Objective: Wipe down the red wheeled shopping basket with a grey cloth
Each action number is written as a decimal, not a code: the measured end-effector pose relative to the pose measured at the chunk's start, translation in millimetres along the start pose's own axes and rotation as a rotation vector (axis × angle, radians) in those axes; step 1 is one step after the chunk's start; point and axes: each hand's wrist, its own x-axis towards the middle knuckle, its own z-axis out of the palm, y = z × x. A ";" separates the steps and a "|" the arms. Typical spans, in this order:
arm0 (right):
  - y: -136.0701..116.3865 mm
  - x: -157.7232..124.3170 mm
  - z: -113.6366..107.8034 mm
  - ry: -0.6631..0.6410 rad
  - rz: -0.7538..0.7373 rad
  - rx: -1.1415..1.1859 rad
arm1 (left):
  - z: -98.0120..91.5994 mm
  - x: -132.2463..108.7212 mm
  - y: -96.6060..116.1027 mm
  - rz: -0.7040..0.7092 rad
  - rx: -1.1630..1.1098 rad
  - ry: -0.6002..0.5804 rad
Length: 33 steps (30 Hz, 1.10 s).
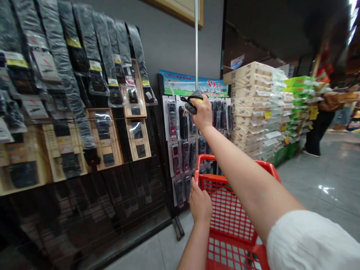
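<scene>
My right hand (203, 112) is raised at arm's length, fingers closed around a black-and-yellow tape measure (194, 102) with a dark strap. It is pressed against or close beside a thin upright metal pole (196, 45), which rises out of the top of the view. Lower down, my left hand (201, 202) is closed at the left corner of a red plastic shopping cart (239, 176), in line with the pole's lower part. What its fingers grip is hidden. A narrow strip runs between the two hands; I cannot tell whether it is tape or pole.
Bagged belts (81, 37) and boxed belts (105, 138) hang on a dark rack at left. Behind the cart stands a display board (176, 157) of carded goods under a price banner (208, 84). Stacked boxes (250, 108) line the right, with a person (317, 123) beyond on the tiled floor.
</scene>
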 end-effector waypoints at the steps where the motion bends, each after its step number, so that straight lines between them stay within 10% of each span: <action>1: 0.1 -10.8 -0.9 -0.009 0.012 0.017 | -0.7 -0.2 0.7 -0.004 0.003 0.000; 13: 15.4 -222.4 -13.1 -0.594 0.068 0.043 | 1.9 2.0 7.9 -0.060 0.044 -0.014; 22: 45.4 -192.8 -80.8 -1.188 0.107 -0.113 | 4.2 5.1 9.3 -0.020 0.086 -0.015; 26: 42.7 -210.4 -92.0 -1.103 0.335 -0.411 | 6.6 5.3 11.7 0.015 0.097 -0.034; 33: -6.0 -226.8 -59.2 -0.970 0.176 -0.339 | 12.6 10.7 6.8 0.054 0.110 -0.063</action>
